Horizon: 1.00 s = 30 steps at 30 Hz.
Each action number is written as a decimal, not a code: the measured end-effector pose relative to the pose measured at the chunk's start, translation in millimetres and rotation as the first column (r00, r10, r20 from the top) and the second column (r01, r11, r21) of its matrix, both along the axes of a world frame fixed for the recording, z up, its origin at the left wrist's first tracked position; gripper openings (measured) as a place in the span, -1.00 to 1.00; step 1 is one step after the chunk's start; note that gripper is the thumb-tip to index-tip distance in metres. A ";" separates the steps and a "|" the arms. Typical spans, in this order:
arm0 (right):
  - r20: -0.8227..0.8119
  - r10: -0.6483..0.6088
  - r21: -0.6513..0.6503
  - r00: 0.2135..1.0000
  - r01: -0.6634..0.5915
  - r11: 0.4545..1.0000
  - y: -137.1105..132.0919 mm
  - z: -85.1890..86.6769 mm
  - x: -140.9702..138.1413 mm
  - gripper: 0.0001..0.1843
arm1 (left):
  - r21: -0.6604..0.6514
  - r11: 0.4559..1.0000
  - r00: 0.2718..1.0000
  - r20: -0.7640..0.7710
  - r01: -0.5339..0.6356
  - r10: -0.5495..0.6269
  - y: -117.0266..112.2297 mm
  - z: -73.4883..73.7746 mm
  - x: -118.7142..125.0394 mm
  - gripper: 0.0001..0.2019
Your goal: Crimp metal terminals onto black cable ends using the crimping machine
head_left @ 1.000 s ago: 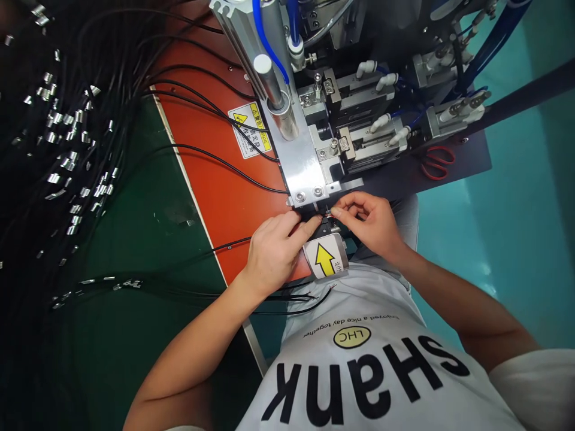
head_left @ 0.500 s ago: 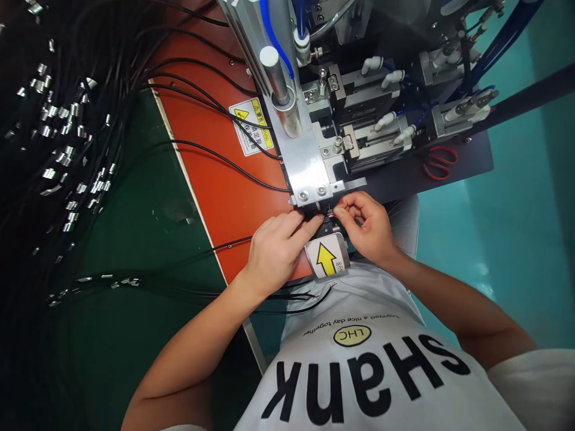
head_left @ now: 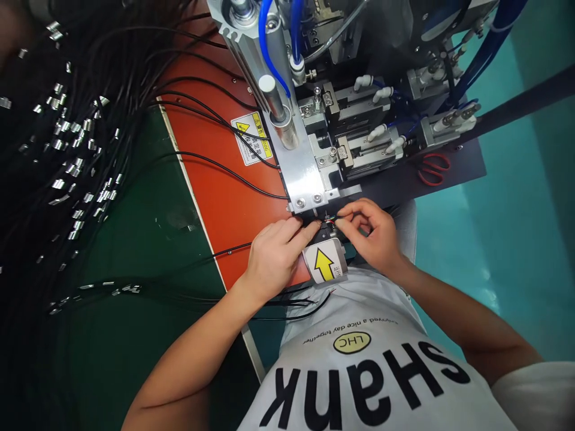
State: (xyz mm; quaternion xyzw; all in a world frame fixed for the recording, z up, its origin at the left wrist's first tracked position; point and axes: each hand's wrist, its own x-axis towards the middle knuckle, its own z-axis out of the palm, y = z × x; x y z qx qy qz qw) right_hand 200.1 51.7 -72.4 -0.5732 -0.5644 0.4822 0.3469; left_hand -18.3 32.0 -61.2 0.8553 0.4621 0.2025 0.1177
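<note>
My left hand (head_left: 275,254) lies knuckles up on the orange plate (head_left: 215,185), its fingers closed and pressed against a black cable at the machine's black fixture (head_left: 324,234). My right hand (head_left: 374,233) pinches thin coloured wire ends (head_left: 331,219) at the same spot, just below the silver bracket (head_left: 305,179). A white label with a yellow arrow (head_left: 324,263) sits right under both hands. The cable end itself is mostly hidden by my fingers.
A large heap of black cables with metal plugs (head_left: 67,155) covers the green mat (head_left: 148,251) at left. The machine's pneumatic cylinders (head_left: 368,137) stand behind the hands. Red scissors (head_left: 431,169) lie at right on the dark base. Loose cables (head_left: 287,299) hang by my shirt.
My right hand's fingers have closed tighter and edged left toward the fixture. My left hand has stayed in place. The view shifted slightly.
</note>
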 end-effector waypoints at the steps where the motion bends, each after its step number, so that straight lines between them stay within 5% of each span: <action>1: 0.029 0.023 0.071 0.999 -0.025 0.997 -0.7 2.3 -0.6 -0.89 | -0.004 1.000 1.000 -0.001 -0.001 0.001 0.1 0.2 0.1 -0.65; 5: 0.057 0.064 0.193 0.996 -0.074 0.978 1.8 -2.8 -3.8 -0.93 | -0.017 1.000 1.000 -0.004 -0.004 0.004 0.3 0.7 0.7 -0.65; 10: 0.027 0.105 0.114 0.994 -0.107 0.988 8.9 -14.6 0.4 -0.96 | -0.025 1.000 1.000 0.011 -0.013 0.013 -0.1 -1.3 1.5 -0.65; 17: 0.069 0.073 -0.002 0.995 -0.073 0.997 10.6 0.9 -1.5 -0.83 | -0.014 1.000 1.000 0.028 -0.013 0.014 -2.7 -3.1 2.2 -0.67; 25: 0.111 0.000 0.168 0.994 -0.018 0.986 6.7 4.0 -10.7 -0.93 | -0.030 0.999 1.000 -0.008 -0.009 0.009 -3.7 -1.7 1.4 -0.68; 30: -0.009 0.046 -0.128 0.999 -0.047 0.991 12.3 -8.5 -6.2 -0.87 | -0.080 0.997 0.998 0.054 0.019 -0.015 0.3 3.0 -0.5 -0.71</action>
